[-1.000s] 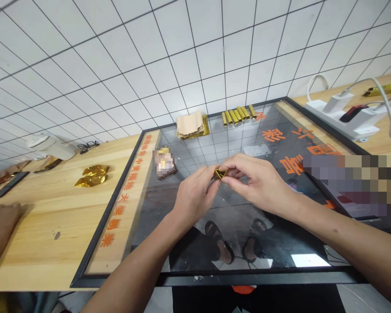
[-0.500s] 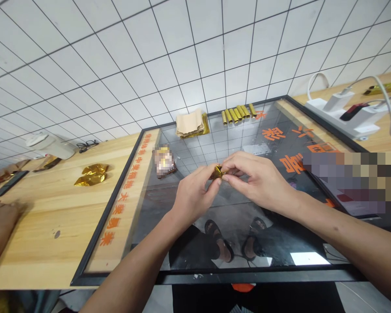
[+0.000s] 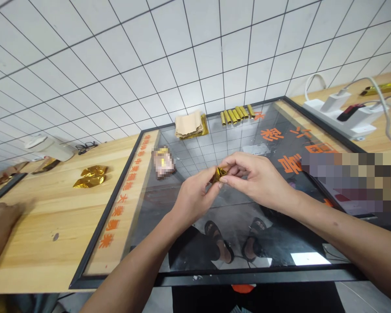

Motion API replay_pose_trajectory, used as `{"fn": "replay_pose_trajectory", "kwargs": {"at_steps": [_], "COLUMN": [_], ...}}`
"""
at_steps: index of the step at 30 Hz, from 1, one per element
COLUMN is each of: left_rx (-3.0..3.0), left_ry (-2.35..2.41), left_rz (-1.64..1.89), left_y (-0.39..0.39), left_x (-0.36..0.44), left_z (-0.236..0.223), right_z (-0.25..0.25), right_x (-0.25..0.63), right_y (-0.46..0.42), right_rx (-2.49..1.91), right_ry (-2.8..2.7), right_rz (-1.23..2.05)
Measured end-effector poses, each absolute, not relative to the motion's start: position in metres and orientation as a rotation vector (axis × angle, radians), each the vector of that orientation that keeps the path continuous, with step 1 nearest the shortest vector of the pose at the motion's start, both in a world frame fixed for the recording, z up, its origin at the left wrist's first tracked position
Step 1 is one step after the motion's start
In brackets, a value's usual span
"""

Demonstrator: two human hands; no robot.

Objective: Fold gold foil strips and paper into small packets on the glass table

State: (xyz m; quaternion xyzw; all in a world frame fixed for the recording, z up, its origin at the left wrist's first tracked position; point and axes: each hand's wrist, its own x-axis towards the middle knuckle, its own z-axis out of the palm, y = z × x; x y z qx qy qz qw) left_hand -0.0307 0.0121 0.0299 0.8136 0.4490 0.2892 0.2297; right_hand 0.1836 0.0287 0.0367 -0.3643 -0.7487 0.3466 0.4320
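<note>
Another person's hand is lying on the pale wooden surface, well apart from two crumpled gold foil pieces. The person's left hand and right hand are both gripping a small folded gold foil triangle between their fingertips, holding it above a black-framed glass panel, with a row of short gold tubes lying beyond.

There is one folded gold foil piece, plus two gold foil packets and one power strip.
</note>
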Motion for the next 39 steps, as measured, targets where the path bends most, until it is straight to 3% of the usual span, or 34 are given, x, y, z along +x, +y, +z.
{"fn": "replay_pose_trajectory", "kwargs": {"at_steps": [6, 15, 29, 39], "left_rx": [2.169, 1.871, 1.279, 1.273], "left_ry": [1.13, 0.982, 0.913, 0.946], "left_rz": [0.769, 0.716, 0.825, 0.794], "left_y": [0.012, 0.01, 0.02, 0.019], "left_x": [-0.028, -0.029, -0.034, -0.034], "left_z": [0.033, 0.044, 0.03, 0.027], "right_z": [0.036, 0.041, 0.038, 0.036], "right_x": [0.183, 0.184, 0.188, 0.185], "right_y": [0.029, 0.034, 0.042, 0.042], "right_rx": [-0.897, -0.881, -1.022, -1.012], "right_ry": [-1.831, -1.592, -1.561, -1.571], "right_rz": [0.92, 1.268, 1.346, 1.434]}}
